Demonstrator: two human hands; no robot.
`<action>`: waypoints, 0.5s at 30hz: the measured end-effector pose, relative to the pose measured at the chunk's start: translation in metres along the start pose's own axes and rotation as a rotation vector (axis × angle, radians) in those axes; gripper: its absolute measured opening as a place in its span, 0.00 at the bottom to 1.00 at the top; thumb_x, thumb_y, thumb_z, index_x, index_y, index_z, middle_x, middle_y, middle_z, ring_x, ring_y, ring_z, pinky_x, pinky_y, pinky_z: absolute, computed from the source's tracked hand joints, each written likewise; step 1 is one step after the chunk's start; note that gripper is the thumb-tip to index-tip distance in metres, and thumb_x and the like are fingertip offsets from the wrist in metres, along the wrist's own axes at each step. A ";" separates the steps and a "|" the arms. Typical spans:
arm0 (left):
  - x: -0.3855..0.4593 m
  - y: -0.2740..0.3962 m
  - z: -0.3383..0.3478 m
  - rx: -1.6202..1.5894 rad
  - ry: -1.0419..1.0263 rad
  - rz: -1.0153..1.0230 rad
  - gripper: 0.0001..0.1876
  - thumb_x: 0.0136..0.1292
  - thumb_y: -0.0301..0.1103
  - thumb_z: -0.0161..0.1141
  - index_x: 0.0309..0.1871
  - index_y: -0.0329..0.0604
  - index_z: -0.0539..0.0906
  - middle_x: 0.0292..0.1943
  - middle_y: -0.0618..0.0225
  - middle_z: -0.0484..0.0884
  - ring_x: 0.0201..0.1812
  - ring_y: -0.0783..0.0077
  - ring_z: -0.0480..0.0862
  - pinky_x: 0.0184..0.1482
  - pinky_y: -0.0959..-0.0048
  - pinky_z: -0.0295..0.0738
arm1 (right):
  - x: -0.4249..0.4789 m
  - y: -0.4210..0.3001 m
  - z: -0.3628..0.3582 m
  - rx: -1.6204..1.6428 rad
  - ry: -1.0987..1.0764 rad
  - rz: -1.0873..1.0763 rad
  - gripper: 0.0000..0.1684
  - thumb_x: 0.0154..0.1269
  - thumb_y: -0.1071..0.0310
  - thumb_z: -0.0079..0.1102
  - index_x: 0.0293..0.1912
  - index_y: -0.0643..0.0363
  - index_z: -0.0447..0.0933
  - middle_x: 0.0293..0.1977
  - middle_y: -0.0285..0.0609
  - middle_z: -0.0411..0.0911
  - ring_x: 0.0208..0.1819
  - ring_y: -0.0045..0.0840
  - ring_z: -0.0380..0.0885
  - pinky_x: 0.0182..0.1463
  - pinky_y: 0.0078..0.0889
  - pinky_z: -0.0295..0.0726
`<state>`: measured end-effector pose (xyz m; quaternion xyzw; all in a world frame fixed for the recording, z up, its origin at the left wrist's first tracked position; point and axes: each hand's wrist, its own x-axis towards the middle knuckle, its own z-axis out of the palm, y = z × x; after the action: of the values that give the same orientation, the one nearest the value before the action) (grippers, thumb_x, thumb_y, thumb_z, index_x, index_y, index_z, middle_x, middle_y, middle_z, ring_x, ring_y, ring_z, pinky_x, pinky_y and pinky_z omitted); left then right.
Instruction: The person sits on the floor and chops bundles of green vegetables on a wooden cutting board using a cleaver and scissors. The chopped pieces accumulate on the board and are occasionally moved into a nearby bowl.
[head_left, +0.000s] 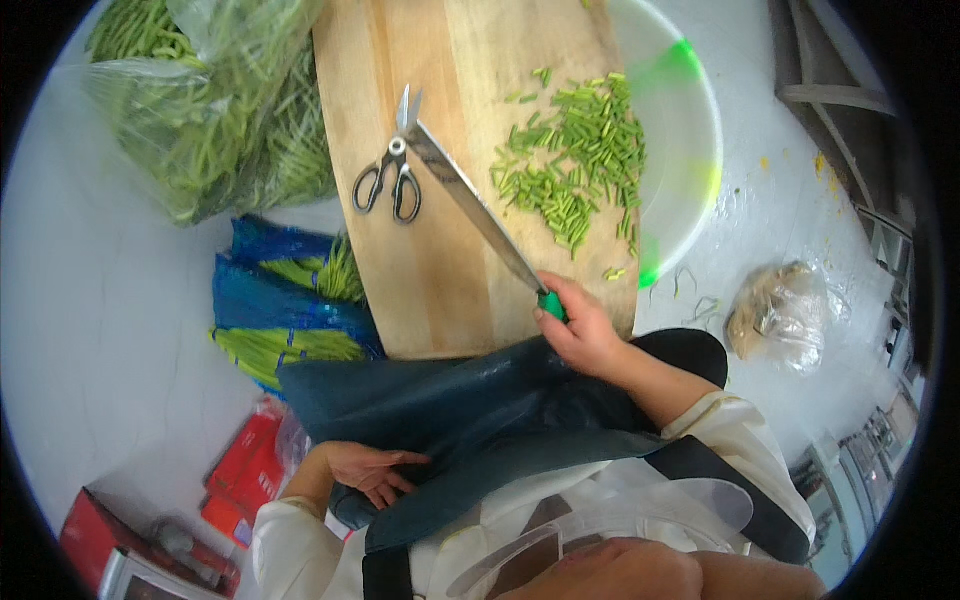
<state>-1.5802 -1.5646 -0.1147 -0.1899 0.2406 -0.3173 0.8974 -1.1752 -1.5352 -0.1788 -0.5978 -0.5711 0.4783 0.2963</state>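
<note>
My right hand (581, 326) grips the green handle of a long-bladed knife (480, 206) over the near right part of a wooden cutting board (442, 300). The blade points away and to the left, its tip overlapping the blades of a pair of kitchen scissors (397, 148) in view; whether they touch I cannot tell. Short cut pieces of green stalks (592, 142) lie heaped along the board's right side, with a few loose bits around them. Down by my lap, my left hand (371, 471) is empty, fingers spread, against the dark apron (450, 405).
Left of the board rest clear plastic bags of long green vegetables (217, 127) and a blue bag (262, 292) with bundled green stalks (281, 349). A translucent tub (682, 172) stands under the right edge. A tied plastic bag (780, 319) sits right; red boxes (251, 465) lie lower left.
</note>
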 end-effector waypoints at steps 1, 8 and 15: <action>-0.002 0.005 -0.004 0.002 -0.005 0.056 0.37 0.74 0.58 0.38 0.77 0.60 0.37 0.65 0.40 0.66 0.52 0.55 0.81 0.55 0.59 0.76 | 0.000 0.004 0.000 0.006 0.015 -0.003 0.28 0.63 0.70 0.60 0.62 0.63 0.67 0.40 0.50 0.75 0.41 0.37 0.75 0.48 0.33 0.74; 0.018 0.009 -0.002 0.130 0.041 0.347 0.32 0.74 0.51 0.43 0.76 0.56 0.49 0.61 0.50 0.74 0.54 0.55 0.81 0.55 0.58 0.77 | -0.013 0.071 -0.004 -0.041 0.160 0.127 0.16 0.62 0.61 0.60 0.43 0.63 0.73 0.24 0.49 0.75 0.27 0.34 0.77 0.33 0.37 0.75; 0.055 0.119 0.041 0.388 1.124 1.696 0.20 0.71 0.35 0.52 0.62 0.36 0.71 0.47 0.53 0.81 0.46 0.59 0.83 0.49 0.62 0.79 | 0.012 0.101 -0.080 -0.220 0.352 0.164 0.16 0.58 0.62 0.61 0.40 0.63 0.74 0.22 0.44 0.76 0.21 0.25 0.76 0.24 0.34 0.74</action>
<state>-1.4627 -1.5071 -0.1570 0.3654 0.6242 0.3431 0.5993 -1.0633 -1.5253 -0.2437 -0.7453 -0.5087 0.3240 0.2844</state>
